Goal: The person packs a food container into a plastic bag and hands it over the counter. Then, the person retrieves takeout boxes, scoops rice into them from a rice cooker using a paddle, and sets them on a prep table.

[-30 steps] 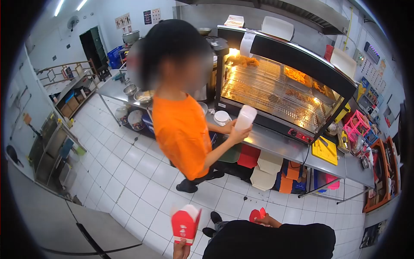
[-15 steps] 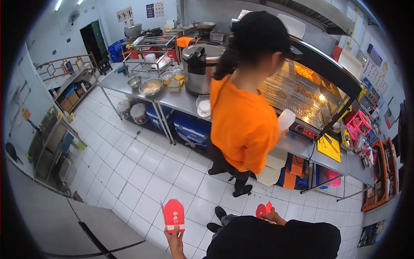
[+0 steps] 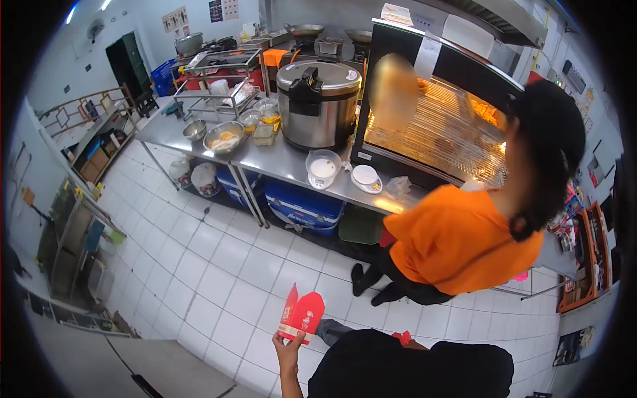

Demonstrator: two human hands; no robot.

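My left hand point(image 3: 290, 345) grips the lower part of a red paper food box point(image 3: 304, 318), its flaps raised and a pale band near the base. The box is held above the tiled floor, in front of my body. Only a bit of my right hand point(image 3: 415, 344) shows past my black shirt, against the corner of a second red paper food box point(image 3: 401, 337). Most of that box and the fingers are hidden.
A co-worker in an orange shirt point(image 3: 464, 242) stands close by on the right, at a lit glass food warmer point(image 3: 438, 126). A steel counter point(image 3: 265, 156) carries a large cooker point(image 3: 318, 106), bowls and a scale point(image 3: 365, 179). Blue coolers point(image 3: 305, 205) sit beneath it.
The co-worker has moved right and turned, uncovering more of the warmer and counter. My left hand with its box has shifted right. My right hand and its box are now mostly hidden.
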